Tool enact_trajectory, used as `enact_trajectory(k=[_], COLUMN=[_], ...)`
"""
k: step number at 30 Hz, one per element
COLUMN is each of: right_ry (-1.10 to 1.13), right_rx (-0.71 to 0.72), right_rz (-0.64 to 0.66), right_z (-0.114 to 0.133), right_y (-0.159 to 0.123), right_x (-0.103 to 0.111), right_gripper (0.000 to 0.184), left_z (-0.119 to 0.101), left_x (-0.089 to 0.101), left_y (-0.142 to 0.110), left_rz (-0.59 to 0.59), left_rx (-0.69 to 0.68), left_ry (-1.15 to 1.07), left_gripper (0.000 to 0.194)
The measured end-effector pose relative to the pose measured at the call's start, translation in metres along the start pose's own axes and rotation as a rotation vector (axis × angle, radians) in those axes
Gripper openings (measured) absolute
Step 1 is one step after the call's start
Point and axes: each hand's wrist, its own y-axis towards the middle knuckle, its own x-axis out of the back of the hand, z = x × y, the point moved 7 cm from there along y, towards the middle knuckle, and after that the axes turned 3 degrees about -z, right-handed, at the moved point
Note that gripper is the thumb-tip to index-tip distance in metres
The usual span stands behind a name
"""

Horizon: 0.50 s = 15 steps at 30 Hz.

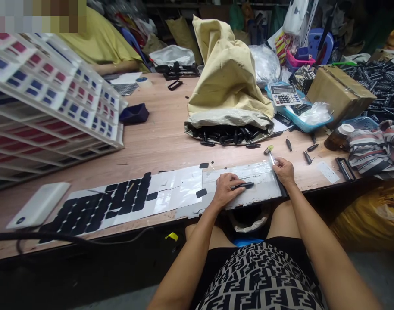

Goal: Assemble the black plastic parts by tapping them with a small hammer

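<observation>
My left hand (227,188) is closed on a slim black part (245,185), pressing it down on a pale, taped board (264,189) at the table's front edge. In my right hand (284,171) is a small hammer (271,158), gripped by its light handle with the yellowish head pointing away from me. The hammer head is above the board's far right corner, apart from the black part. To the left lies a white sheet (180,185) bearing rows of black rounded pads (122,196). Loose black parts (289,144) lie scattered to the right.
Ahead, a cream sack (226,82) spills black parts from its mouth. At left stand a tilted white plastic basket (116,129) and a white power bank-like block (38,204). A calculator (285,95) rests on a blue tray (300,122), near a cardboard box (341,92). Another person's yellow garment (103,38) shows behind.
</observation>
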Motion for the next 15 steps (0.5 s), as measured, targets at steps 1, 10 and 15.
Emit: enact_trajectory(k=[1, 10, 15], right_ry=[-0.002, -0.003, -0.023], right_rx=[0.003, 0.01, 0.034], right_rz=[-0.001, -0.01, 0.0], right_z=[0.0, 0.003, 0.004], right_y=[0.0, -0.002, -0.003], right_x=[0.0, 0.001, 0.0], right_gripper=[0.05, 0.049, 0.047], left_z=[-0.006, -0.047, -0.061], left_x=[-0.002, -0.01, -0.01], left_y=[-0.008, -0.077, -0.067], left_rz=[0.012, -0.073, -0.102], left_rx=[-0.03, -0.2, -0.294], left_ry=[-0.006, 0.047, 0.05], left_gripper=[0.02, 0.026, 0.032])
